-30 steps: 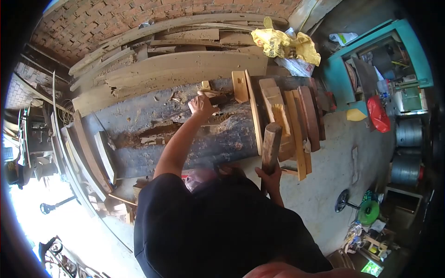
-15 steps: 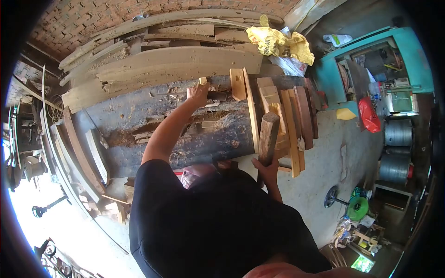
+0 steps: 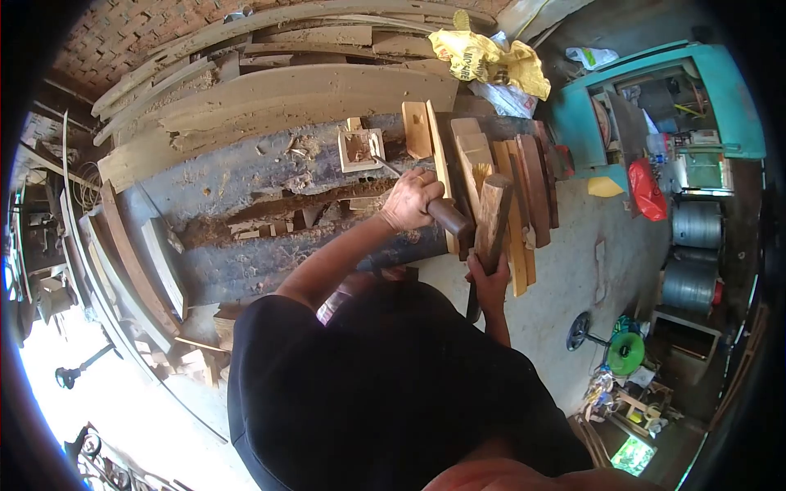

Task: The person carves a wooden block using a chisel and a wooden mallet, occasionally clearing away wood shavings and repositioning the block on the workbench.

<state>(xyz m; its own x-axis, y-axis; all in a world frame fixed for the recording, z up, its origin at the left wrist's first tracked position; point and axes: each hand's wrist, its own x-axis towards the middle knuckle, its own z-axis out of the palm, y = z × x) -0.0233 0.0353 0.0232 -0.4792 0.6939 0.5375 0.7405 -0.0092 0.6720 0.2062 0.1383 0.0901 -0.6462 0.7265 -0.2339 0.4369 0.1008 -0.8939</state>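
My left hand (image 3: 413,200) is closed round a chisel (image 3: 446,214) with a thick dark handle. The chisel's metal blade reaches up and left to a small square wooden piece (image 3: 347,166) with a hollowed middle. That piece lies on the dark, worn log bench (image 3: 246,176), against a small wooden block (image 3: 354,123). On the right, my right hand (image 3: 490,282) grips a heavy wooden mallet (image 3: 491,217), whose thick head points upward beside the planks.
Several wooden strips (image 3: 536,184) lie across the bench's right end. Long curved boards (image 3: 286,98) are stacked beyond it. A yellow sack (image 3: 491,61) rests at the back. A teal cabinet (image 3: 577,123) and a green fan (image 3: 626,353) are at the right.
My left hand has moved right and toward me, with the chisel now plainly seen in it. The hollowed square piece has come into view. The mallet has shifted slightly right.
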